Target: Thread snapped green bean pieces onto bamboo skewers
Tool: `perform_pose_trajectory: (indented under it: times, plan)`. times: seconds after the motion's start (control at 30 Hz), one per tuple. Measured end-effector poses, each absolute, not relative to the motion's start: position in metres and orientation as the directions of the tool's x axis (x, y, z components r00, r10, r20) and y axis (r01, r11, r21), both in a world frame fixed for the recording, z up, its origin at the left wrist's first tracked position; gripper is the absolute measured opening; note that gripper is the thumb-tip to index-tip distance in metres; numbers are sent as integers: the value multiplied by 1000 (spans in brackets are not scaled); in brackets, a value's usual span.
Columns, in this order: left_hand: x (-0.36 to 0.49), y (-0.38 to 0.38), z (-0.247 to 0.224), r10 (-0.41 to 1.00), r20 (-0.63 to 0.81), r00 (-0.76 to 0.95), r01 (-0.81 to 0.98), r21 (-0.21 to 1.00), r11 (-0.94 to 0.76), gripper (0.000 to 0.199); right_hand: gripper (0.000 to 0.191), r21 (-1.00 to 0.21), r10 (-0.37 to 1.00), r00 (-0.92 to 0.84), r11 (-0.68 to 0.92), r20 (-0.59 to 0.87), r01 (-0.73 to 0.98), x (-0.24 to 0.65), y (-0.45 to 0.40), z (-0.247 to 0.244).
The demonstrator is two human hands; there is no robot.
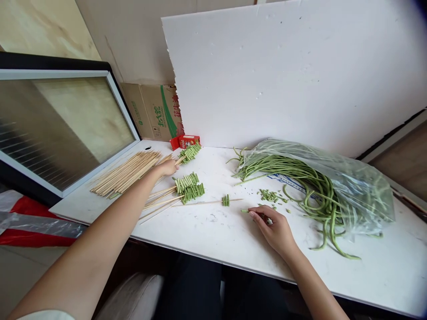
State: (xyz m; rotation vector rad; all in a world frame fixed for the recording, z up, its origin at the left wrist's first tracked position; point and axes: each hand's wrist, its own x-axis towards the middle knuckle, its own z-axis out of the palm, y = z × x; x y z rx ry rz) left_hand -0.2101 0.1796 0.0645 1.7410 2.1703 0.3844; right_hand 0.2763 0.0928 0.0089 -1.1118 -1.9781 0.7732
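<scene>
My left hand is closed around the stick ends of a bundle of skewered bean pieces at the back of the white table. Between the thumb and fingers of my right hand is a short green bean piece. Just left of that hand lies a skewer with a few bean pieces threaded on it. More skewers full of cut beans rest in the middle, their sticks pointing left. Small loose bean pieces are scattered beyond my right hand.
Bare wooden skewers are piled at the left. A plastic bag of long green beans spreads over the right side. Behind stand a red box, a cardboard carton and a white board. A framed glass panel leans at left.
</scene>
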Motion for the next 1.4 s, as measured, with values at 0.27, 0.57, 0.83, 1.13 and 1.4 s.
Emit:
perform_pose_trajectory:
  times: [0.27,0.57,0.83,1.13,1.4]
  plan:
    - [-193,182,57,941,-234,-243,890,333,313,41,37,-773,883,-368,444,292,453,276,93,8]
    - [-181,177,59,922,-206,-327,876,299,378,41,35,-770,885,-358,444,297,459,275,93,10]
    - [-172,170,60,918,-153,-367,878,271,396,41,39,-775,889,-350,437,295,456,276,93,10]
    - [-170,163,62,918,-146,-370,877,271,396,39,38,-785,896,-339,424,288,453,277,93,11]
    - [-180,167,63,926,-144,-349,880,289,377,39,37,-807,904,-328,402,274,432,277,94,11]
